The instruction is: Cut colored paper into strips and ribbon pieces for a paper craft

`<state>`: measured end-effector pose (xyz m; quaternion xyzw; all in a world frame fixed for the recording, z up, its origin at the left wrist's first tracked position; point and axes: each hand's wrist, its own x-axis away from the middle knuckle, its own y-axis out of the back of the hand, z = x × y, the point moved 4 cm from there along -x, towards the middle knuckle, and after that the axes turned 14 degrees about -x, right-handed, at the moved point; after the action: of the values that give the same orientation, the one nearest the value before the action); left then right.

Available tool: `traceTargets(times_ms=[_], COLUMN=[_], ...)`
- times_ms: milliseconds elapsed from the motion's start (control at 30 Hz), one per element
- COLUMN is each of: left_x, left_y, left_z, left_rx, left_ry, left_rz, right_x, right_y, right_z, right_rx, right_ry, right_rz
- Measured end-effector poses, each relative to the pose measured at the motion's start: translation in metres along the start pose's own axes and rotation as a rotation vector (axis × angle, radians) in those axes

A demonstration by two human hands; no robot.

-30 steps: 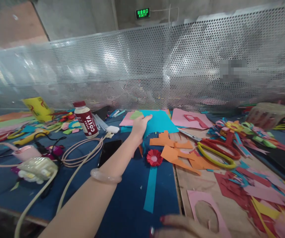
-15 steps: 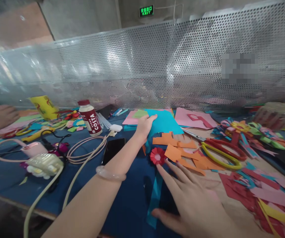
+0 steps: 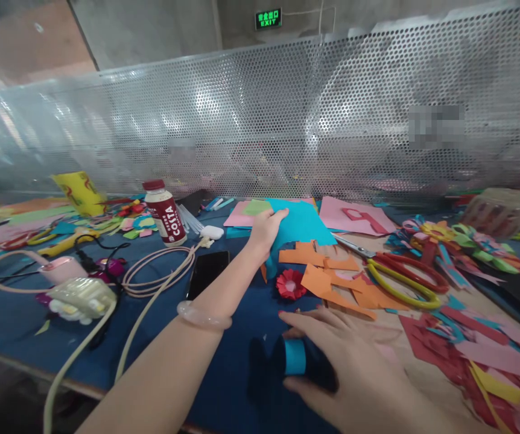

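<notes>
1. A blue worktop point(image 3: 15, 325) runs along a perforated metal screen point(image 3: 287, 120), and above the screen a green sign point(image 3: 268, 18) reads "EXIT" under characters too small to make out.
2. Left of the teal paper sheet point(image 3: 303, 223) stands a bottle point(image 3: 166, 212) with a red cap and a dark red label printed "COSTA".
3. The left hand point(image 3: 266, 229) lies at the near left corner of the teal paper sheet, its fingers point(image 3: 282, 212) bent over the edge and touching it; whether they pinch the sheet I cannot tell.
4. The right hand point(image 3: 355, 367) hovers well in front of the teal paper sheet, fingers spread and half curled over a teal paper strip point(image 3: 295, 355), which shows between thumb and forefinger; the fingers look to touch it, but a firm grip is not clear.
5. Between the sheet and the right hand lie a red paper flower point(image 3: 291, 284) and orange paper scraps point(image 3: 327, 277).
6. Right of the sheet rest scissors with red and yellow handles point(image 3: 400, 280), a pink sheet point(image 3: 355, 217) and curled paper flowers point(image 3: 450, 238).
7. Left of the sheet, near the forearm, lie a black phone point(image 3: 208, 271), coiled cream cable point(image 3: 155, 274) and a white earbud case point(image 3: 212, 232).
8. A clear bangle point(image 3: 203, 317) sits on the left wrist.
</notes>
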<state>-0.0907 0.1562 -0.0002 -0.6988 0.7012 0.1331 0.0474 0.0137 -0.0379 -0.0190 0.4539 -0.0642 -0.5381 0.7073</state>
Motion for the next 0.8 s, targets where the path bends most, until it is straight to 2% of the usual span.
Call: traceTargets(times_ms=[67, 167, 267, 400, 600, 800], left_x=[0.0, 0.001, 0.002, 0.002, 0.002, 0.0], left_y=[0.0, 0.001, 0.002, 0.003, 0.003, 0.005], left_z=[0.0, -0.002, -0.004, -0.005, -0.005, -0.005], left_rx=[-0.002, 0.008, 0.024, 0.012, 0.009, 0.006], left_ry=[0.006, 0.0, -0.008, -0.009, -0.017, 0.015], left_rz=[-0.003, -0.009, -0.017, -0.019, -0.006, -0.029], right_x=[-0.004, -0.016, -0.028, -0.035, -0.033, -0.042], right_y=[0.003, 0.01, 0.024, 0.038, 0.04, 0.045], right_z=[-0.009, -0.015, -0.021, -0.031, -0.043, -0.056], right_rx=[-0.252, -0.705, -0.923, -0.993, -1.103, -1.018], right_ry=[-0.179, -0.36, -0.53, -0.518, -0.529, -0.633], right_rz=[0.03, 0.125, 0.142, 0.116, 0.155, 0.046])
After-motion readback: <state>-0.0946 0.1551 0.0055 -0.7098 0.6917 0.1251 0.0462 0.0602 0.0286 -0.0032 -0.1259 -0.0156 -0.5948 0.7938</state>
